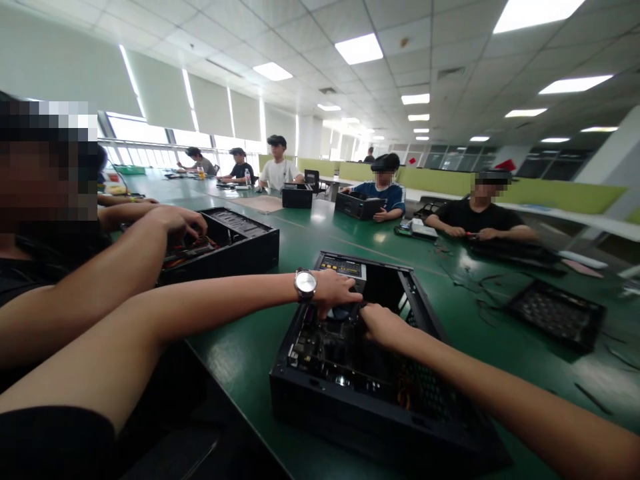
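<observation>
An open black computer case (320,403) lies on its side on the green table in front of me. Inside are a dark motherboard (325,347), a round cooling fan (341,312) and, at the far end, a power supply (345,267) with a yellow-marked label. My left hand (336,288), a watch on its wrist, reaches over the fan with its fingers apart, close to the fan and the power supply. Just right of it, my right hand (385,325) dips into the case, fingers closed; their tips and anything in them are hidden. Coloured cables (404,393) lie near the case's right side.
At my left, a co-worker's hands (187,223) are inside another open computer case (225,250). A black panel (555,313) and loose cables (483,293) lie to the right on the green table (230,353). Across it, other people sit with computer cases (357,205).
</observation>
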A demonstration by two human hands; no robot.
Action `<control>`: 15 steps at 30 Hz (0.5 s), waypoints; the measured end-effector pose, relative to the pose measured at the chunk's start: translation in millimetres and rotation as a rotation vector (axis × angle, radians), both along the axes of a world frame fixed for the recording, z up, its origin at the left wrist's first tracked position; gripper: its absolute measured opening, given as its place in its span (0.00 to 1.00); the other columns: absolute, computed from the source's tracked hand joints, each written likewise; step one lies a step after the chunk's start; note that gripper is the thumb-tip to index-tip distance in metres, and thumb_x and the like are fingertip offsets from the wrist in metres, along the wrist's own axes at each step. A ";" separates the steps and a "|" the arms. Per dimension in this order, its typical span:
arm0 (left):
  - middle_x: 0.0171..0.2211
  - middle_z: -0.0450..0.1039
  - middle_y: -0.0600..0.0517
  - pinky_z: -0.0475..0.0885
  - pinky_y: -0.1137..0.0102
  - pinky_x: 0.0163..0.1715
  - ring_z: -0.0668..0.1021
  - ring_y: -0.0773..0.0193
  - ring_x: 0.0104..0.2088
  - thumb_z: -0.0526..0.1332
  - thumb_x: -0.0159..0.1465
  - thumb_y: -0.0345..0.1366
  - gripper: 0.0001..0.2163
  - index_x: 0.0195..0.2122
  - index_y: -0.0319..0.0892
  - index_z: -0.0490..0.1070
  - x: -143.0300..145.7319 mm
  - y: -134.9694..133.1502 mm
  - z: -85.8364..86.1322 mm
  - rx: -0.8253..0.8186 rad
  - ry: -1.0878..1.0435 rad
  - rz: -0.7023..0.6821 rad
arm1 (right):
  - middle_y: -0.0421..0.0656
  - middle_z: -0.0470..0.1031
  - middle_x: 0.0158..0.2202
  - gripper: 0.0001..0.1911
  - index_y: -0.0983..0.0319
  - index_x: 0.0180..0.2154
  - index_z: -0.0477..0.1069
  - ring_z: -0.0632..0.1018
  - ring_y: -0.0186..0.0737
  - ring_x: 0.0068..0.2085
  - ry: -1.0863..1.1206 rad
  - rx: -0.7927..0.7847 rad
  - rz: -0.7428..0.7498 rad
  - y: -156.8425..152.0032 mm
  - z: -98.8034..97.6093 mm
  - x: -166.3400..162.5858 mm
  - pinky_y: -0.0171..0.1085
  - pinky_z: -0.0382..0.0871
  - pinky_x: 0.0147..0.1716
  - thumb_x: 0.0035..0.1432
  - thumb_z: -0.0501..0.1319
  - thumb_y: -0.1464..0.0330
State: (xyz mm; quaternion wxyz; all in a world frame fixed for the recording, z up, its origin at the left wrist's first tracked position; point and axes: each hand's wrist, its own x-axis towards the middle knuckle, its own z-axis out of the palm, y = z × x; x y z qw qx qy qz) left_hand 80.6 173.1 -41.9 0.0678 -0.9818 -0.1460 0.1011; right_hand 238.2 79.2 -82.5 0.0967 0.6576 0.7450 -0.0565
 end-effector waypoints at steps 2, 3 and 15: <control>0.54 0.68 0.43 0.69 0.56 0.49 0.72 0.45 0.52 0.76 0.49 0.36 0.29 0.52 0.50 0.70 -5.9 5.8 4.4 -0.023 -0.088 0.036 | 0.45 0.76 0.49 0.12 0.63 0.47 0.74 0.78 0.45 0.49 0.027 -0.024 -0.033 10.4 -7.6 -7.7 0.49 0.74 0.50 0.63 0.66 0.66; 0.53 0.69 0.44 0.69 0.56 0.49 0.72 0.46 0.52 0.76 0.50 0.36 0.26 0.49 0.49 0.71 -7.7 8.4 5.1 -0.032 -0.108 0.053 | 0.45 0.76 0.49 0.12 0.63 0.47 0.74 0.78 0.45 0.49 0.044 -0.033 -0.046 14.7 -11.2 -12.2 0.49 0.74 0.49 0.64 0.66 0.65; 0.46 0.74 0.41 0.73 0.53 0.42 0.76 0.43 0.46 0.76 0.50 0.43 0.20 0.41 0.46 0.74 -1.0 8.9 4.3 0.071 -0.071 0.025 | 0.45 0.76 0.50 0.13 0.62 0.49 0.73 0.78 0.45 0.50 0.044 0.031 -0.116 22.3 -18.3 -30.2 0.48 0.75 0.49 0.64 0.66 0.65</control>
